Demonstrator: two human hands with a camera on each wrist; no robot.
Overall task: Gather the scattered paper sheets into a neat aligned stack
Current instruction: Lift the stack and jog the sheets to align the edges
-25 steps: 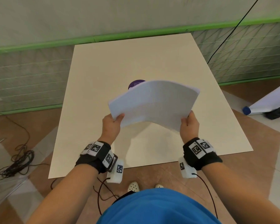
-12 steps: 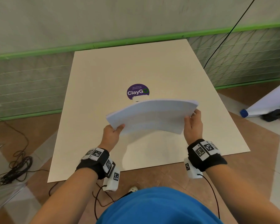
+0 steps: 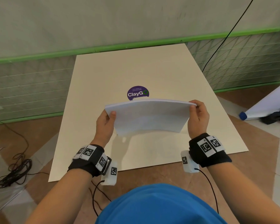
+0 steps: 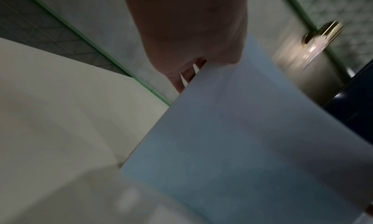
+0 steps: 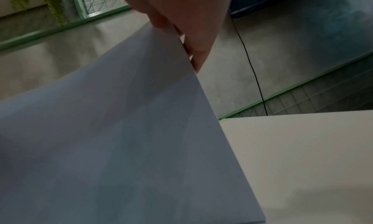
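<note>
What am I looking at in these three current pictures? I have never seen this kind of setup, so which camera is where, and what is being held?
There is no machine here: a person works with bare hands, wearing black wrist straps with square printed markers. The wide picture comes from a camera on the head, looking down. The two dim pictures come from cameras on each wrist, looking along the fingers.

The left hand and the right hand each grip one side of a stack of paper sheets, held on edge and bowed, its lower edge close to or on the cream table; the pictures do not settle which. The wrist views show the same paper up close, with fingers curled round its edges. On the table lies a purple round sticker behind the paper.
</note>
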